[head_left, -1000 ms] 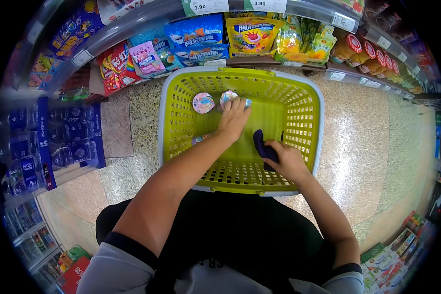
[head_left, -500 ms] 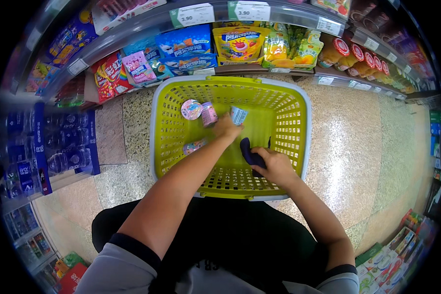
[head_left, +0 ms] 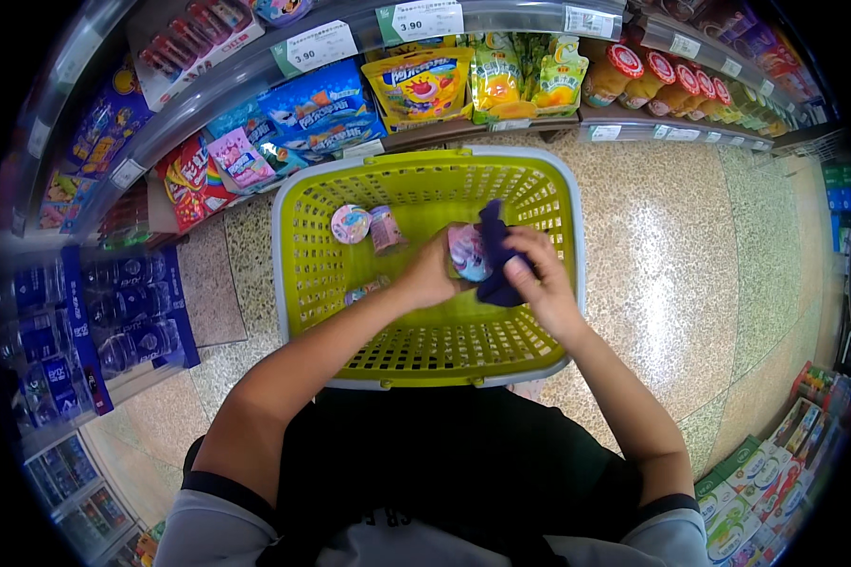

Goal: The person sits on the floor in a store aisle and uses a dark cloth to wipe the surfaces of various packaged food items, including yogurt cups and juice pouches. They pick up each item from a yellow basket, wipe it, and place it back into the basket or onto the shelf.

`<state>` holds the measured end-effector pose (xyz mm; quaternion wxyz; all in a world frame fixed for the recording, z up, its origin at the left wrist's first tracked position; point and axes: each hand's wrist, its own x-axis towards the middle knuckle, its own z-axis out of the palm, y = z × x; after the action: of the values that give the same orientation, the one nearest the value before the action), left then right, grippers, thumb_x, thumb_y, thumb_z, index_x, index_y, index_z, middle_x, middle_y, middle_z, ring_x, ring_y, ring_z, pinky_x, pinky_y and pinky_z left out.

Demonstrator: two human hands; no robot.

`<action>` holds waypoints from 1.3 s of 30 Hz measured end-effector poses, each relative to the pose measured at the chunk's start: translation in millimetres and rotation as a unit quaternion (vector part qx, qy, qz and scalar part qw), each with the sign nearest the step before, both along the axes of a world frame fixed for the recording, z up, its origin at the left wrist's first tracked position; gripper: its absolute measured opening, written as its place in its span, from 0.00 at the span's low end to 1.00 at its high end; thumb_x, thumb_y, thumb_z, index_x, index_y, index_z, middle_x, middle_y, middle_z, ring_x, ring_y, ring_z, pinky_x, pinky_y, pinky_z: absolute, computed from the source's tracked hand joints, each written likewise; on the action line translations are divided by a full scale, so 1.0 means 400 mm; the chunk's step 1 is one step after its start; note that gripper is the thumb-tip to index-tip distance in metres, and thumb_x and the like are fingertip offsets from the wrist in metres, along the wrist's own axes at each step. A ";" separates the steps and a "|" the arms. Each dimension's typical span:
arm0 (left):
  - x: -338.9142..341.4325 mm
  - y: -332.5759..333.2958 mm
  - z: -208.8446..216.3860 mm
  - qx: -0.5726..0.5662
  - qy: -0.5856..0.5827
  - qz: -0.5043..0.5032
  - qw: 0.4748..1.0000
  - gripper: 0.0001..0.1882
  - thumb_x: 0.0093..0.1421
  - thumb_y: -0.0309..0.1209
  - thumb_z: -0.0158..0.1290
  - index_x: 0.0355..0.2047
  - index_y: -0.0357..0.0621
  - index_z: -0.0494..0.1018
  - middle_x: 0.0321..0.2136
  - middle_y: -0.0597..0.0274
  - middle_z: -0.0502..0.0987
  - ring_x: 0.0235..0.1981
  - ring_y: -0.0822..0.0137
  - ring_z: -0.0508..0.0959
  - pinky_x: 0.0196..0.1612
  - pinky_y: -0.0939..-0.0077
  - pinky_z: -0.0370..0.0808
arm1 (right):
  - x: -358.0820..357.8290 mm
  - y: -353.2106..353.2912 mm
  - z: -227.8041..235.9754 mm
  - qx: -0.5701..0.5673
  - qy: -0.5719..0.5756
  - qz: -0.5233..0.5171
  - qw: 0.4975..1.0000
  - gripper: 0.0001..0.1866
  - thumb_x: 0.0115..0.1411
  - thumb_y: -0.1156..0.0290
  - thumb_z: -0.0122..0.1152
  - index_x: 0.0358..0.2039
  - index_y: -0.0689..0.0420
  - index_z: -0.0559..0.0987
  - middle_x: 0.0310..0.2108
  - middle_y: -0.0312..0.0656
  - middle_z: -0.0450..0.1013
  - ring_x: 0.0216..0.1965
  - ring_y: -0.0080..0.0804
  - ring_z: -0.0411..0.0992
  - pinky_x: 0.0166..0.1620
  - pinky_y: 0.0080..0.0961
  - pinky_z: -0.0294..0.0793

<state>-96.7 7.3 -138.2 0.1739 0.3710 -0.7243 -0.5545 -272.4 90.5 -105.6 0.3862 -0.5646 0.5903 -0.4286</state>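
While the left hand [head_left: 430, 274] curls around a pink-and-blue tub [head_left: 467, 252] above the bottom of the green basket [head_left: 580, 255], its fingertips are mostly hidden behind the tub. On the tub's right side, a dark purple cloth [head_left: 498, 265] overlaps it and covers part of the lid; how firmly the two press together cannot be told. The right hand [head_left: 544, 279] holds the cloth bunched between thumb and fingers. A small patterned container [head_left: 367, 290] near the left wall is partly covered by the left forearm, so its shape is hard to make out.

Both hands work inside the basket's rim, the right one just beside the right wall. Green bottom shows between the hands and the far wall, where a round-lidded tub [head_left: 351, 224] stands just beside a pink tub [head_left: 386, 230]. Past the far rim, a shelf of sweet bags [head_left: 418, 87] sits close by; speckled floor [head_left: 652, 274] stretches to the right.

Compared with half a second ago, the held tub is nearer the right hand, and the cloth, then apart from it, now meets it in view. The basket appears farther left in the view.
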 end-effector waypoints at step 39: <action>0.152 -0.013 0.066 -0.101 -0.332 -0.271 0.898 0.25 0.49 0.27 0.55 0.48 0.35 0.65 0.44 0.46 0.71 0.48 0.51 0.70 0.50 0.63 0.69 | 0.010 0.053 0.002 0.146 -0.153 0.013 0.977 0.33 0.36 0.80 0.72 0.45 0.61 0.68 0.40 0.37 0.72 0.42 0.22 0.70 0.49 0.21 0.68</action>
<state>-36.0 2.1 -112.0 -0.1974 0.3035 -0.8645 -0.3488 -268.6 111.8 -104.9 0.5555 -0.4374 0.5730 -0.4145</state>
